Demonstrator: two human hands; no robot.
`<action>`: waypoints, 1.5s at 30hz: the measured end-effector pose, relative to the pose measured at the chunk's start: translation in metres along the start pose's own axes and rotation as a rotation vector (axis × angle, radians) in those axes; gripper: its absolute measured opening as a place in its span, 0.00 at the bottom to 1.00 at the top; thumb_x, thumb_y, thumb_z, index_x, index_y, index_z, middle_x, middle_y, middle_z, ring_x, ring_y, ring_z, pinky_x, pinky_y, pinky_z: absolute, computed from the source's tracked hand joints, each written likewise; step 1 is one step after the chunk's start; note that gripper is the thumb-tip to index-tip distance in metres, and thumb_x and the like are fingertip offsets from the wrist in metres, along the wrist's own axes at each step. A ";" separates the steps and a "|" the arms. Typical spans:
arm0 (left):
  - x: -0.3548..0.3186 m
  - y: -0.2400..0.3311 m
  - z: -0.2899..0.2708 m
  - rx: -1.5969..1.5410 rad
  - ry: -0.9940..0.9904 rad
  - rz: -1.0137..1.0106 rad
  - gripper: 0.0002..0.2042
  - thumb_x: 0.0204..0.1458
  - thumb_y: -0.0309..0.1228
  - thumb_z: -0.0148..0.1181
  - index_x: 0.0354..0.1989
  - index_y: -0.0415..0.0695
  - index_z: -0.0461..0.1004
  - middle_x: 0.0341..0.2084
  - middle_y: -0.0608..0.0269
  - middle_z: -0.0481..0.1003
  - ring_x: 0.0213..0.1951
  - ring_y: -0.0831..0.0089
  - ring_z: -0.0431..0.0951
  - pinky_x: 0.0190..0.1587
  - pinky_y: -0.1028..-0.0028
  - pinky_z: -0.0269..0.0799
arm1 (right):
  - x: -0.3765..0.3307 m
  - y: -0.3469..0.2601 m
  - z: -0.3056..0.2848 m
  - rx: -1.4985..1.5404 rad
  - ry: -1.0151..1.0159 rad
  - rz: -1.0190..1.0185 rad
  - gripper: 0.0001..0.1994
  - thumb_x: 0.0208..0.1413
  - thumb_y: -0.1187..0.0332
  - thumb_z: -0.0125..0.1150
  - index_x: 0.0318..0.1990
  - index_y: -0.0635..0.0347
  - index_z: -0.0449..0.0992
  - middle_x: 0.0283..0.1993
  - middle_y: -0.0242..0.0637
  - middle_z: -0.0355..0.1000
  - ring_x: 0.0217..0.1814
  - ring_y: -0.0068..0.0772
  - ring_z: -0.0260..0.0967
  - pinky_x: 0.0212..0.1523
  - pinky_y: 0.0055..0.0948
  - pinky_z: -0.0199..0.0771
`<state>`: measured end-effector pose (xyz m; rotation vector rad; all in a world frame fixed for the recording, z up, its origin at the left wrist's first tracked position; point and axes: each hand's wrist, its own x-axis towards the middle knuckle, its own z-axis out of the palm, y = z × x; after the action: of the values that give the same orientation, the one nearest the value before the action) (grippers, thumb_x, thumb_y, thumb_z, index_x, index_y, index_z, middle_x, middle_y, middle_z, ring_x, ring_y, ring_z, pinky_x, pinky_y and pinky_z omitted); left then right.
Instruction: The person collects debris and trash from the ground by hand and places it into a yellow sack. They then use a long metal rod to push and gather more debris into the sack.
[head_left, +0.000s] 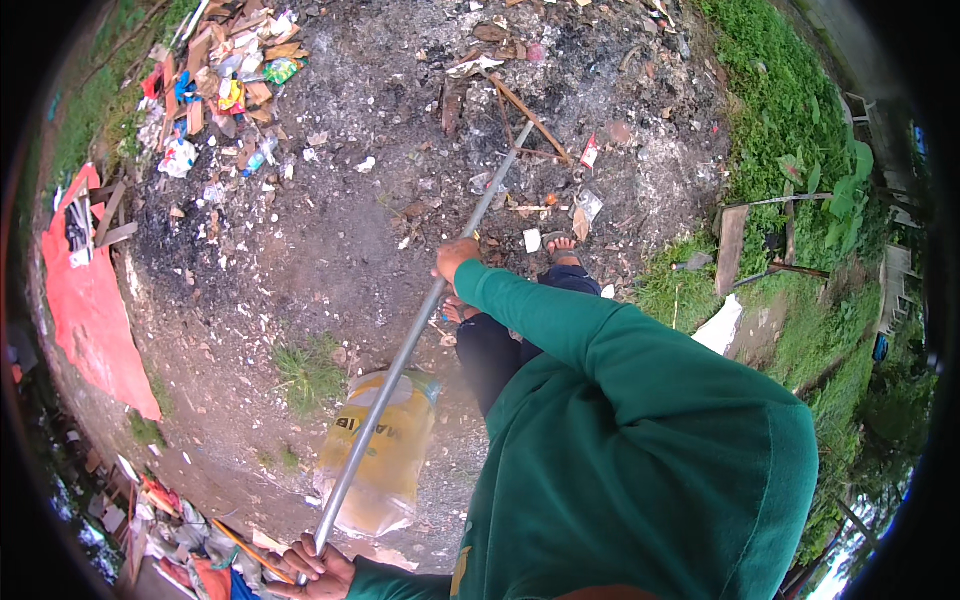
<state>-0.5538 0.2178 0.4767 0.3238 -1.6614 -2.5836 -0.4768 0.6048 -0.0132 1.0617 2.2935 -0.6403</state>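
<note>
A long grey metal pole [395,370] slants from the lower left up to the middle of the ground. Its far end meets a brown crossbar [530,118] with thin rusty braces, shaped like a rake head; I cannot make out any teeth. My right hand [458,258] is closed around the pole's middle, its arm in a green sleeve. Down at the pole's near end, my left hand [318,570] holds it loosely, fingers curled about it. A yellowish plastic sack [385,455] lies on the ground beneath the pole, beside my legs.
Burnt, ashy ground with litter spreads ahead of my sandalled feet [562,246]. A trash heap [225,75] rises at the far left, and a red sheet [90,300] lies nearer. More rubbish [190,540] sits at lower left. Weeds and a wooden board [731,250] border the right.
</note>
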 end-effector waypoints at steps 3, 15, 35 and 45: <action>0.003 0.032 -0.028 -0.087 -0.010 0.061 0.33 0.62 0.61 0.51 0.57 0.41 0.72 0.10 0.68 0.63 0.11 0.76 0.56 0.22 0.69 0.64 | -0.001 -0.031 0.077 1.748 -0.173 -0.070 0.07 0.68 0.65 0.55 0.40 0.57 0.76 0.37 0.38 0.78 0.40 0.39 0.81 0.46 0.45 0.90; -0.137 -0.135 -0.027 -0.442 -0.027 -0.209 0.16 0.65 0.46 0.58 0.43 0.44 0.70 0.14 0.70 0.56 0.14 0.77 0.54 0.24 0.73 0.59 | -0.039 0.138 -0.164 1.608 0.260 0.534 0.13 0.61 0.70 0.66 0.42 0.76 0.74 0.33 0.49 0.78 0.30 0.47 0.83 0.32 0.40 0.87; -0.104 -0.160 0.074 -0.193 -0.054 -0.351 0.18 0.67 0.48 0.52 0.31 0.49 0.70 0.20 0.69 0.65 0.30 0.70 0.67 0.48 0.60 0.64 | 0.082 0.141 -0.201 -0.190 -0.035 0.085 0.10 0.56 0.59 0.68 0.41 0.47 0.89 0.44 0.36 0.85 0.48 0.43 0.83 0.46 0.52 0.77; -0.094 -0.001 0.039 -0.047 0.164 0.106 0.27 0.60 0.58 0.58 0.39 0.41 0.74 0.10 0.67 0.60 0.14 0.73 0.58 0.27 0.66 0.66 | -0.016 -0.012 -0.082 -0.146 0.032 -0.313 0.07 0.52 0.60 0.67 0.35 0.46 0.88 0.33 0.29 0.84 0.41 0.40 0.82 0.33 0.51 0.72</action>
<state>-0.4696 0.2678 0.5053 0.4205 -1.5180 -2.4430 -0.4995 0.6389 0.0602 0.6562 2.5159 -0.5662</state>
